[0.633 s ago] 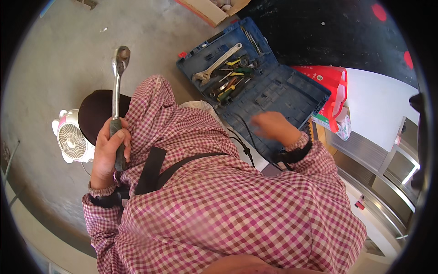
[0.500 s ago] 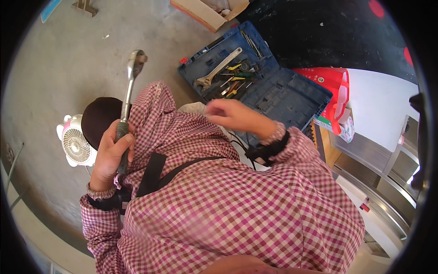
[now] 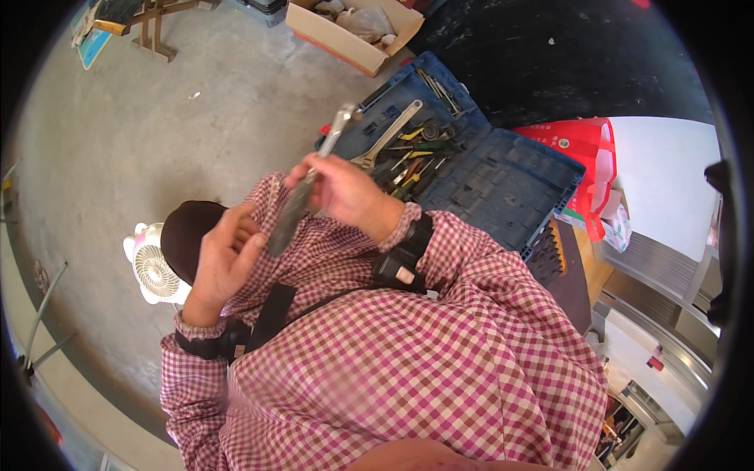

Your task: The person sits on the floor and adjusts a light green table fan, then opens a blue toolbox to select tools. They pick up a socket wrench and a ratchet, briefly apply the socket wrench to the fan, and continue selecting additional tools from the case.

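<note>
A ratchet wrench [image 3: 292,216] with a shiny metal head and dark green handle slants up and to the right before my lap. My right hand [image 3: 349,195] is closed round its metal shaft, just above the handle. Close to the handle's lower end is my left hand [image 3: 224,263], its fingers loosely curled and the thumb apart, with nothing seen in it. Past my right hand lies an open blue tool case [image 3: 503,180]. Inside it are an adjustable wrench [image 3: 393,133] and several screwdrivers and pliers.
A cardboard box [image 3: 369,39] stands beyond the case. To the right of the case is a red bag [image 3: 581,149]. On the left, a white fan [image 3: 155,267] is beside my knee, which a dark round patch [image 3: 188,235] covers. A wooden stand [image 3: 153,39] is at the far left.
The ratchet wrench has passed from my left hand to my right hand and moved right, tilting further over. My left hand has loosened. My right hand has come left to the shaft.
</note>
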Demonstrator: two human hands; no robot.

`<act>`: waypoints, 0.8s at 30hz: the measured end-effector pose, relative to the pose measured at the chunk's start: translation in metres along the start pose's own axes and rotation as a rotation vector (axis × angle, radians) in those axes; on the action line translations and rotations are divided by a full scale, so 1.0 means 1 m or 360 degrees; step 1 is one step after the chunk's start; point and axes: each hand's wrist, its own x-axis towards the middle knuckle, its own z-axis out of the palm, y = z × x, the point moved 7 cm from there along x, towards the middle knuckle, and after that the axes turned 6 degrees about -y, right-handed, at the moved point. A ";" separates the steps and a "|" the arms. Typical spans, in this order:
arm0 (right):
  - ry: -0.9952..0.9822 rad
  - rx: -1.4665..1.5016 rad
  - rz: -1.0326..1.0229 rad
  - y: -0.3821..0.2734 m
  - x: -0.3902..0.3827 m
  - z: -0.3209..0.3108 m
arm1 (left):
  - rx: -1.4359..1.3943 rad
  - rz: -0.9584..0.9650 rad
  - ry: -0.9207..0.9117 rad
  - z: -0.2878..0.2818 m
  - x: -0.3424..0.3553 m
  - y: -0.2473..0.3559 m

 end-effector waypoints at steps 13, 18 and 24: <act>0.1525 0.0133 -0.0667 -0.113 -0.065 -0.266 | 0.1110 0.0446 0.0418 -0.018 -0.001 0.012; 0.1671 -0.0071 -0.0666 -0.112 -0.068 -0.296 | 0.1062 0.0466 0.0405 -0.017 0.001 0.006; 0.1622 -0.0142 -0.0573 -0.088 -0.069 -0.285 | 0.1012 0.0434 0.0415 -0.023 0.002 -0.020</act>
